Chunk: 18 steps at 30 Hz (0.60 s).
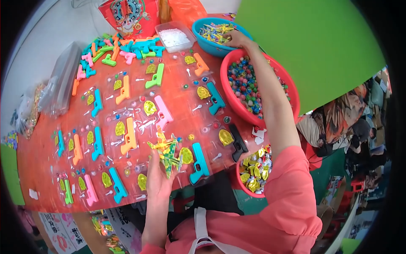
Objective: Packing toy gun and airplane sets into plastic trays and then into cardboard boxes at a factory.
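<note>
Several small yellow and green toy planes (168, 153) rest in my left hand (159, 180), its fingers curled round them over the table's near edge. My right hand (237, 39) reaches far forward into a blue basin (213, 50) full of similar small yellow toys (215, 31). Its fingers bend down into the pile, and their tips are hidden. Near my left hand lie a teal toy pistol (198, 163) and a yellow plastic piece (186, 155) in a clear tray. A pink toy pistol (163, 111) lies farther off, a black one (237, 144) to the right.
Rows of clear trays with toy pistols cover the red table (38, 169). Under my right arm stands a red basin (226, 91) of colourful balls, with a smaller red tub (243, 186) of yellow pieces below. Loose pistols (146, 45) and a white-filled box (186, 48) are at the back.
</note>
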Each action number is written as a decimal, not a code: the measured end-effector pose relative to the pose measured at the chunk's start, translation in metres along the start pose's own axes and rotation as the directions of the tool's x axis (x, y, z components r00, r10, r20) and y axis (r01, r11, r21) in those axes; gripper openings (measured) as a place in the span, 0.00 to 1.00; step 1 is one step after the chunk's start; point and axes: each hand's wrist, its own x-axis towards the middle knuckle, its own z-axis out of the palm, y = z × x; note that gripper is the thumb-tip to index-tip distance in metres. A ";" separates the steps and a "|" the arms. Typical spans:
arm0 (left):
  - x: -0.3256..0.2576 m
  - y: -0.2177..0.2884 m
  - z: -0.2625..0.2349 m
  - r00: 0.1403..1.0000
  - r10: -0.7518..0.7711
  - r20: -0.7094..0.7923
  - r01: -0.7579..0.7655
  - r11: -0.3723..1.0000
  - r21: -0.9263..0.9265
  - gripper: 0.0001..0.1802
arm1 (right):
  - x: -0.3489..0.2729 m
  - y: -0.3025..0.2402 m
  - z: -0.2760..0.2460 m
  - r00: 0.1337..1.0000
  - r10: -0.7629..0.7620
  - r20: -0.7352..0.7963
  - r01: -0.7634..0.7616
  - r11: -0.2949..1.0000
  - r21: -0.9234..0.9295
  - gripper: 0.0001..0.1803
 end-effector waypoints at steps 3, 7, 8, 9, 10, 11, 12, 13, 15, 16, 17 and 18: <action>0.006 0.000 -0.011 0.999 -0.021 0.048 0.024 0.998 -0.057 0.23 | 0.019 -0.009 0.010 0.964 0.142 0.223 -0.140 0.990 -0.027 0.29; 0.009 -0.004 -0.009 0.995 -0.011 0.097 0.011 1.000 -0.004 0.24 | 0.028 -0.011 0.012 0.948 0.133 0.291 -0.096 0.986 -0.136 0.28; 0.010 -0.006 -0.009 0.996 -0.014 0.086 0.014 1.000 -0.006 0.25 | 0.027 -0.007 0.012 0.951 0.061 0.305 -0.031 0.994 -0.102 0.25; 0.011 -0.008 -0.010 0.997 -0.019 0.076 0.020 1.000 -0.008 0.25 | 0.025 0.001 0.011 0.949 -0.009 0.316 0.033 0.997 -0.069 0.22; 0.011 -0.009 -0.008 0.997 -0.023 0.080 0.024 1.000 -0.010 0.25 | 0.024 0.010 0.006 0.948 -0.004 0.317 0.029 0.997 -0.074 0.22; 0.011 -0.010 -0.007 0.993 -0.040 0.108 0.041 0.999 -0.001 0.26 | 0.023 0.019 -0.001 0.951 -0.023 0.308 0.039 0.998 -0.047 0.18; 0.011 -0.010 -0.006 0.990 -0.056 0.132 0.056 0.998 0.010 0.26 | 0.020 0.026 -0.005 0.953 -0.043 0.298 0.050 0.999 -0.016 0.16; 0.008 -0.009 -0.007 0.992 -0.050 0.119 0.049 0.999 0.011 0.26 | 0.013 0.019 -0.007 0.984 -0.169 0.063 0.164 0.983 0.080 0.19; 0.004 -0.010 -0.005 0.990 0.005 0.141 -0.012 0.999 0.048 0.25 | 0.014 0.019 -0.025 0.999 -0.022 0.044 0.018 0.995 0.097 0.19; 0.003 -0.011 -0.004 0.989 0.001 0.146 -0.008 0.999 0.049 0.25 | 0.012 0.024 -0.033 0.991 0.133 0.023 -0.135 0.985 0.105 0.18; 0.001 -0.012 -0.004 0.992 -0.003 0.126 -0.004 0.999 0.054 0.24 | 0.012 0.027 -0.038 0.977 0.212 -0.007 -0.212 0.977 0.010 0.16; -0.001 -0.012 -0.004 0.995 -0.001 0.101 -0.005 0.998 0.060 0.24 | 0.011 0.027 -0.035 0.978 0.210 -0.008 -0.209 0.978 0.011 0.16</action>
